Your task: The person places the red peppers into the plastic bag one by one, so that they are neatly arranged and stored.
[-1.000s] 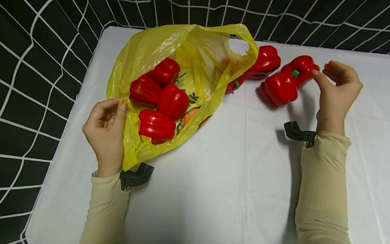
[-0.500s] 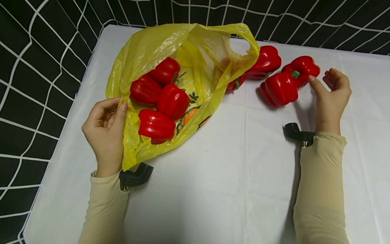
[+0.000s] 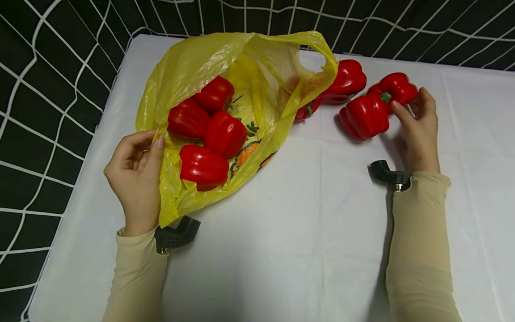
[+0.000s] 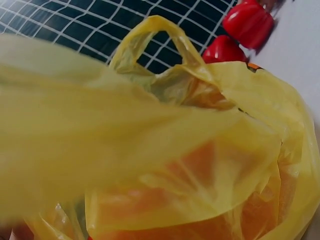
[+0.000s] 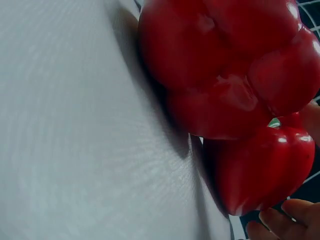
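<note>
My left hand point(image 3: 138, 179) pinches the near-left edge of a yellow plastic bag point(image 3: 201, 58) between thumb and fingers, holding its mouth apart. Inside lie several red bell peppers point(image 3: 225, 134). In the left wrist view the raised film of the bag point(image 4: 100, 140) covers most of the picture. At the right, my right hand point(image 3: 422, 129) is spread about a red bell pepper point(image 3: 398, 87) with a green stem. Its thumb lies by the stem side, and its fingers are at the far side. In the right wrist view, fingertips point(image 5: 275, 222) are right at that pepper's point(image 5: 260, 170) edge.
A nearer pepper point(image 3: 364, 117) sits against the one by my right hand. Another pepper point(image 3: 346, 81) and a partly hidden one point(image 3: 307, 109) lie beside the bag's handle. White netting point(image 3: 52, 89) over black borders the white-covered table point(image 3: 273, 250) at the left and back.
My right hand has moved left and come down to the far-right pepper, its thumb and fingers now on either side. The left hand keeps its pinch on the bag.
</note>
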A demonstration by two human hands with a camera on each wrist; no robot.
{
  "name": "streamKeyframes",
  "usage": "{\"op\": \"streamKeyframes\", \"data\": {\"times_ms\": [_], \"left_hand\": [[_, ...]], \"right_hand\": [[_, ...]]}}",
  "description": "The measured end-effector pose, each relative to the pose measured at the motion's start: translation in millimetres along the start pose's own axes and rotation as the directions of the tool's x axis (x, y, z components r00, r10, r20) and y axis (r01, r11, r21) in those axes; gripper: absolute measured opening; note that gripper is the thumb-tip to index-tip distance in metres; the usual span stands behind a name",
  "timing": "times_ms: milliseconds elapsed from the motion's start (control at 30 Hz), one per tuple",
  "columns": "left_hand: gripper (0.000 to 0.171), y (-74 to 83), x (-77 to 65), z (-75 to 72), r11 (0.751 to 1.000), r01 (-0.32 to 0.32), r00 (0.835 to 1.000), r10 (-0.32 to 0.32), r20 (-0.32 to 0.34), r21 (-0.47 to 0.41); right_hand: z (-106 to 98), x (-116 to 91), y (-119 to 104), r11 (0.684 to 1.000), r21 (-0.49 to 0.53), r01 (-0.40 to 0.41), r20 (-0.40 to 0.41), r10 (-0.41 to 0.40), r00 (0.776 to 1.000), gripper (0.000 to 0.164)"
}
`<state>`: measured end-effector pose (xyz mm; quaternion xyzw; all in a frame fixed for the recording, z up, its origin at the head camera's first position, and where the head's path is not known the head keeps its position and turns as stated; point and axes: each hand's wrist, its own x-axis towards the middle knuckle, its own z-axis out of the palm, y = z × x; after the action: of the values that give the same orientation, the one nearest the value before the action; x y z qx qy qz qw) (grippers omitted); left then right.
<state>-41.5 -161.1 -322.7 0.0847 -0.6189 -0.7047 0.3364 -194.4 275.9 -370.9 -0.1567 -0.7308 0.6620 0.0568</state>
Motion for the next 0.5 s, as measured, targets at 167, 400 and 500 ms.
{"op": "streamKeyframes", "data": {"times_ms": [167,400,500], "left_hand": [[0.013,0.8,-0.3,0.1,1.0,0.0,1.0,0.0,0.01,0.0],[0.014,1.6,-0.1,0.1,1.0,0.001,1.0,-0.001,0.007,-0.002],[0.013,1.4,-0.3,0.1,1.0,0.002,1.0,-0.001,0.005,-0.011]], "right_hand": [[-1.2,-0.3,1.9,1.0,0.003,0.0,-0.007,0.001,1.0,0.083],[-0.2,1.7,1.1,1.0,-0.01,0.018,-0.023,-0.019,1.0,0.079],[-0.5,2.6,1.1,1.0,0.019,0.019,-0.008,-0.019,1.0,0.079]]}}
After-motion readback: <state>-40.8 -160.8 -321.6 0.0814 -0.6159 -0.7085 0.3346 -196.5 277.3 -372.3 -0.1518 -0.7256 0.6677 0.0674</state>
